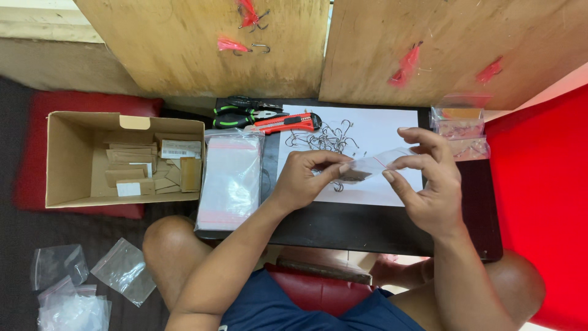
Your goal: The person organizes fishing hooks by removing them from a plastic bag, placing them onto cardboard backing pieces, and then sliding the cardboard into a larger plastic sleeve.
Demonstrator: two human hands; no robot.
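The bag between the hands is thin, clear, glossy plastic. The hooks are bright wire metal on matt white paper. The desk is smooth black; the box dull brown cardboard; the boards rough bare plywood.

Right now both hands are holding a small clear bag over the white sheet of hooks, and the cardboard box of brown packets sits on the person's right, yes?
Not quite. The head view shows the cardboard box on the person's left, not the right. The rest holds: the left hand and the right hand hold the small clear bag over the white sheet with the hooks.
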